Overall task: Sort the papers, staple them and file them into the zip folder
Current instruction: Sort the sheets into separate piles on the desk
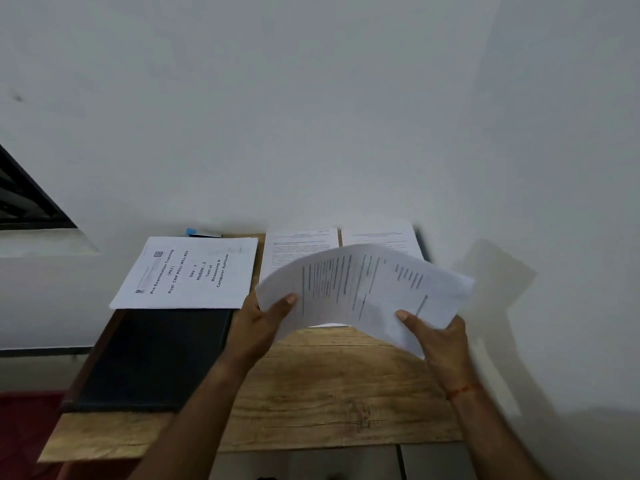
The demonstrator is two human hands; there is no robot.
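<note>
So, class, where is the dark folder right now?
The dark folder lies flat on the left of the wooden table in the head view, its far end under the Pre Examination Training papers.

I count two hands, left hand [256,318] and right hand [441,342]. Four lots of paper: one held bunch of papers [363,289] and three flat ones, left pile [187,271], middle pile [298,244], right pile [381,237]. One dark folder [152,358], one table [329,393], and one small blue thing [201,232], maybe a stapler, too blurry.

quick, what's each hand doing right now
Left hand: grips the near left edge of the bent sheaf of papers.
Right hand: grips the same sheaf's near right edge.
</note>
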